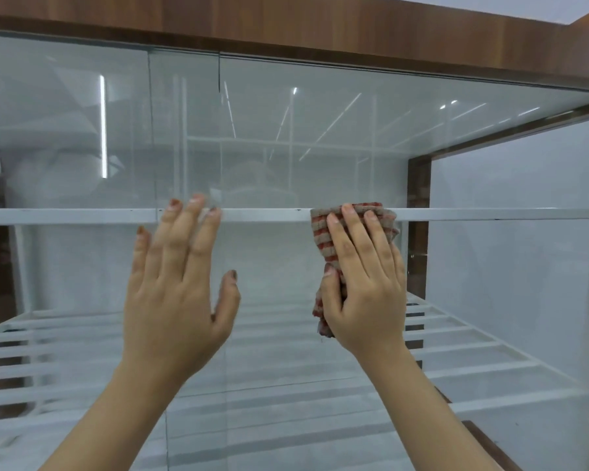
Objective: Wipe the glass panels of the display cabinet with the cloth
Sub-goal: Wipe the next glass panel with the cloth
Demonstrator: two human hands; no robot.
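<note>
Both hands up on the cabinet's front glass, cloth under the right one.

Near: two bare forearms reach up and away. Left hand (177,294) flat, fingers straight and spread, thumb out to the right, holding nothing; fingertips at the level of the white shelf rail (82,216). Right hand (364,283) presses the striped cloth (323,239) against the glass panel (286,137), fingers straight over it, thumb hooked round its left edge. Far: white slatted shelf (473,355) inside, wood-grain cabinet top (320,25) above.

Left hand (177,294) flat — right hand (364,283) gripping
</note>
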